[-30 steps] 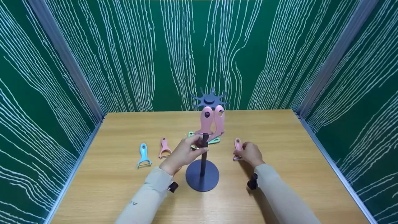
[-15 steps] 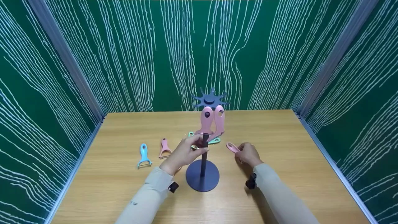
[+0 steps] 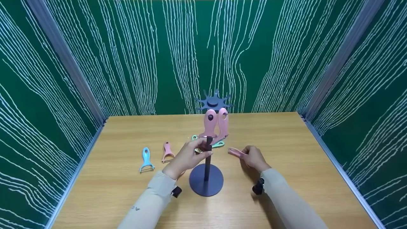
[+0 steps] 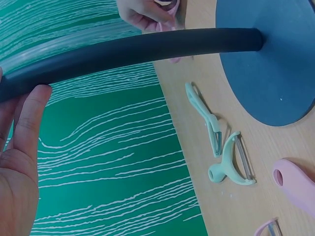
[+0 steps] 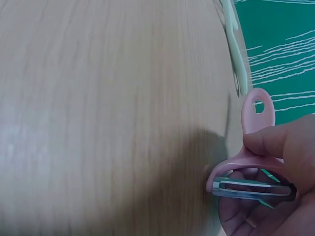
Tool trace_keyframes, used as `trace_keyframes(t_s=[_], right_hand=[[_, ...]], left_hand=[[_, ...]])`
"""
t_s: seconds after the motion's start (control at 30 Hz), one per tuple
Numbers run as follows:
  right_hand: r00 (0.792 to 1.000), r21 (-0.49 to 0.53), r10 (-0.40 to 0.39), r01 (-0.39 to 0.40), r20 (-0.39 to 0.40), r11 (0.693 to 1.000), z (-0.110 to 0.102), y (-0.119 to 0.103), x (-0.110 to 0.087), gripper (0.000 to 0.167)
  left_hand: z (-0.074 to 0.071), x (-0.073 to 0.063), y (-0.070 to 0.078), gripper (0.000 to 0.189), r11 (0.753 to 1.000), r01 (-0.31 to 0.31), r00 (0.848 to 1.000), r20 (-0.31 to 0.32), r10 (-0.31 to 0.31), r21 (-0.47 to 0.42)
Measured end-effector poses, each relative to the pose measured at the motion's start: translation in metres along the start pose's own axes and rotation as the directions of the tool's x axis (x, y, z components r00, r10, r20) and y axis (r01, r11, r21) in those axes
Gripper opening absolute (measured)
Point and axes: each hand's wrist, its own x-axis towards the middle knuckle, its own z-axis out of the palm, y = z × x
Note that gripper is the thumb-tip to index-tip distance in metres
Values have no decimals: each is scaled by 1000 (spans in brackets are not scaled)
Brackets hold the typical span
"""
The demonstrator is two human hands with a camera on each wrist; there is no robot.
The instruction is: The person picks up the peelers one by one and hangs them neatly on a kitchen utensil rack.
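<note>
My left hand (image 3: 189,157) grips the dark post (image 3: 207,168) of a round-based stand (image 3: 206,187); in the left wrist view its fingers (image 4: 30,115) lie against the post. Two pink peelers, one at the left (image 3: 210,124) and one at the right (image 3: 223,124), hang by their handle holes from the star-shaped top (image 3: 212,102). To the right of the stand, my right hand (image 3: 255,158) pinches a third pink peeler (image 5: 258,120) between thumb and fingers. Its handle points left in the head view, and its metal blade (image 5: 251,188) faces the right wrist camera.
On the wooden table (image 3: 127,130) lie a blue peeler (image 3: 146,157) and a pink peeler (image 3: 167,152) at the left. Two green peelers, one long-side (image 4: 202,110) and one flat (image 4: 227,164), lie behind the stand. Green walls with white lines enclose the table.
My right hand has picked up the pink peeler and turned it, so the handle swings from pointing away to pointing left. The left hand stays on the post.
</note>
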Motion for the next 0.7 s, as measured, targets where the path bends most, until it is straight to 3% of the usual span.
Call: trace_keyframes(t_s=[0.2, 0.43, 0.57, 0.7], right_hand=[[993, 10, -106, 107, -41, 994, -2, 1, -4, 7], [967, 16, -231, 234, -112, 972, -3, 2, -7, 4], [960, 62, -249, 259, -129, 964, -5, 1, -9, 5], [962, 110, -236, 252, -138, 961, -7, 0, -12, 6]], left_hand=[[0, 0, -1, 22, 1000, -4, 1000, -3, 4, 6], [-1, 0, -1, 24, 1000, -27, 1000, -1, 27, 5], [-1, 0, -2, 23, 997, -71, 997, 2, 71, 13], [-1, 0, -1, 21, 998, -66, 998, 4, 66, 24]])
